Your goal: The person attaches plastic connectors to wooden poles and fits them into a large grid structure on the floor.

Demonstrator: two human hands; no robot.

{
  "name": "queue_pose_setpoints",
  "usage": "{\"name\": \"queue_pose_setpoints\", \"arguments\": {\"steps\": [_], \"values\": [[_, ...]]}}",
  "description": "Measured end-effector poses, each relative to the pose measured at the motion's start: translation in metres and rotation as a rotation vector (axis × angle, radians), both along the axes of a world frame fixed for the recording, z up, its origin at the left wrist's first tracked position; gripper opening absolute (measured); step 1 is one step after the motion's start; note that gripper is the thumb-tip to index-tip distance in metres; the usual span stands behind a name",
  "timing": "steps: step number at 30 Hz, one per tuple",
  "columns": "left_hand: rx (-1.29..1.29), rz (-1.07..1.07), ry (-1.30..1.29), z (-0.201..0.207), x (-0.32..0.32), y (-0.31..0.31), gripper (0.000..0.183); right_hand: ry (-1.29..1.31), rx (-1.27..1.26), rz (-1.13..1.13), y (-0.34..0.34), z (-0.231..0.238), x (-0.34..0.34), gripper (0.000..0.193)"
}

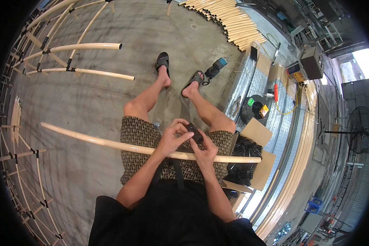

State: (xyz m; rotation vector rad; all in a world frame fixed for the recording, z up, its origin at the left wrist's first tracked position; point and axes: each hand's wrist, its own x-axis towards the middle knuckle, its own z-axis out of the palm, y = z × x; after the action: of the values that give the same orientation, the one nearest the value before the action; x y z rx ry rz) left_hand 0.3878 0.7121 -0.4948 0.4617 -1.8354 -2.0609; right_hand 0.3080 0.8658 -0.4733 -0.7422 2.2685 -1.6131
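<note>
Black shirt (172,217) nearest | hands (172,138) over pale pole (106,142), both pinching dark piece (194,133) | forearms (142,180) angled inward

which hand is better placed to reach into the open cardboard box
Probably the right hand: the cardboard box lies on that side, nearer it than the left hand. Both hands hold a dark piece, though.

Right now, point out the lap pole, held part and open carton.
Lap pole (129,147): head view, left of its middle.
Held part (195,133): head view, middle of its black body.
Open carton (256,132): head view, its upper flap.
</note>
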Motion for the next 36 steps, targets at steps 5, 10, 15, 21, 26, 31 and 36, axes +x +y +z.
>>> {"name": "queue_pose_setpoints", "arguments": {"steps": [5,10,15,21,26,31,36], "values": [[0.056,0.001,-0.056,0.027,0.0,0.001,0.015,-0.012,-0.034,-0.025,0.0,-0.002,0.0,0.044],[0.206,0.019,-0.007,0.001,0.001,0.003,0.017,0.02,-0.026,0.0,-0.001,0.0,0.001,0.043],[0.139,-0.02,-0.024,0.003,0.003,0.001,0.014,0.014,-0.013,-0.011,0.0,0.001,0.001,0.043],[0.143,0.053,-0.016,0.019,-0.001,0.003,0.018,0.01,-0.032,-0.015,0.0,-0.001,0.001,0.043],[0.122,0.015,-0.089,0.01,0.001,0.001,0.02,0.022,-0.016,-0.01,0.001,0.0,0.001,0.043],[0.161,0.048,-0.035,0.001,0.002,0.003,0.022,0.054,0.007,0.019,-0.001,0.008,0.003,0.043],[0.211,0.067,-0.06,0.008,-0.002,0.005,0.029,0.065,-0.005,0.023,-0.001,0.013,0.003,0.045]]}}
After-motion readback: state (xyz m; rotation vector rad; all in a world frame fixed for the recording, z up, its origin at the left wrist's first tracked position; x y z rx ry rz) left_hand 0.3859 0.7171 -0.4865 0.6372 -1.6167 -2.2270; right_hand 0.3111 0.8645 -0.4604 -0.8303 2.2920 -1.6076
